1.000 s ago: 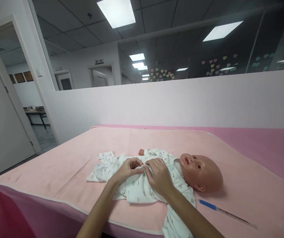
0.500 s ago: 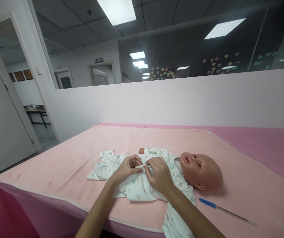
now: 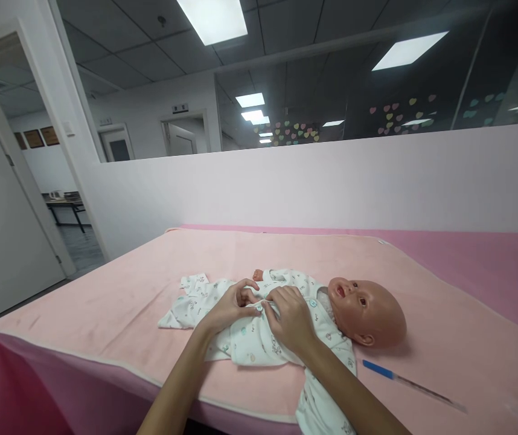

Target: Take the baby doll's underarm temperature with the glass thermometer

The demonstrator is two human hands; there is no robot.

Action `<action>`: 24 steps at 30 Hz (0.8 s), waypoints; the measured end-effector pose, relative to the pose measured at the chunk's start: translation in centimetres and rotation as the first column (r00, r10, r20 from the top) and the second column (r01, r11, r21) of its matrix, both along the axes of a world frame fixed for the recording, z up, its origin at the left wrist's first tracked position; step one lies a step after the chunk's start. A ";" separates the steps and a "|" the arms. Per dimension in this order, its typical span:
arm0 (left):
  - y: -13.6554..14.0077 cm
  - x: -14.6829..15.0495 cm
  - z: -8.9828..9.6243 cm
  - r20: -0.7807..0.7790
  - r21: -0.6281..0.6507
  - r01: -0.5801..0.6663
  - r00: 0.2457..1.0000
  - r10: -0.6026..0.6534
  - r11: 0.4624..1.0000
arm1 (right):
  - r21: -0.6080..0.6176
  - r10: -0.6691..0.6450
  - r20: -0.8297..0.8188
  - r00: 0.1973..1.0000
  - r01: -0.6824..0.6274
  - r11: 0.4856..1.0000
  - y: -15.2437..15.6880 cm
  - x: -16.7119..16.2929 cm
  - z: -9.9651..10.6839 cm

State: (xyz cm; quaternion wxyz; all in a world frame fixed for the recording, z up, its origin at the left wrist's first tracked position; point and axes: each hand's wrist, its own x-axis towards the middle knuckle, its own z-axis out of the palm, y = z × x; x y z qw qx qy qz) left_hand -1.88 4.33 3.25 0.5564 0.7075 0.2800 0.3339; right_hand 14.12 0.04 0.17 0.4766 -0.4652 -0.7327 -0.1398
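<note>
A baby doll (image 3: pixel 367 311) lies on its back, head to the right, dressed in white printed baby clothes (image 3: pixel 259 347). At the middle of the front, my left hand (image 3: pixel 232 307) is curled with its thumb against the edge of the baby top. My right hand (image 3: pixel 290 319) pinches the same edge from the other side. A small round button (image 3: pixel 259 308) shows between my thumbs. Near the doll's neck sits another button (image 3: pixel 313 303). One doll hand (image 3: pixel 258 275) pokes out of the far sleeve; the near sleeve (image 3: pixel 322 408) hangs toward the table edge, partly behind my right forearm.
A thin stick with a blue handle (image 3: pixel 379 369) lies on the pink mat (image 3: pixel 118 290) below the doll's head. The mat's front edge drops off close to me. A white partition wall (image 3: pixel 313 187) stands behind, and a door (image 3: pixel 5 211) is at the left.
The button between my thumbs now shows more plainly, where folded cloth edge was before. Both hands have barely moved, and the doll lies as it did.
</note>
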 end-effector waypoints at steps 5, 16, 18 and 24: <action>0.1 0.0 0.1 -0.046 0.009 0.038 0.998 -0.038 0.999 | 0.007 0.003 -0.002 1.000 -0.003 1.000 0.0 0.0 0.0; -0.5 -0.1 0.6 0.002 -0.008 0.072 0.997 -0.072 0.997 | -0.048 0.160 0.018 0.987 -0.159 0.986 -0.3 0.2 0.7; -0.4 -0.1 0.7 0.013 -0.025 0.074 0.997 -0.073 0.997 | -0.052 0.170 0.042 0.985 -0.168 0.984 -0.3 0.2 0.7; -0.2 -0.1 0.6 0.050 -0.018 0.035 0.998 -0.034 0.999 | -0.063 0.163 0.088 0.983 -0.158 0.985 -0.3 0.2 0.7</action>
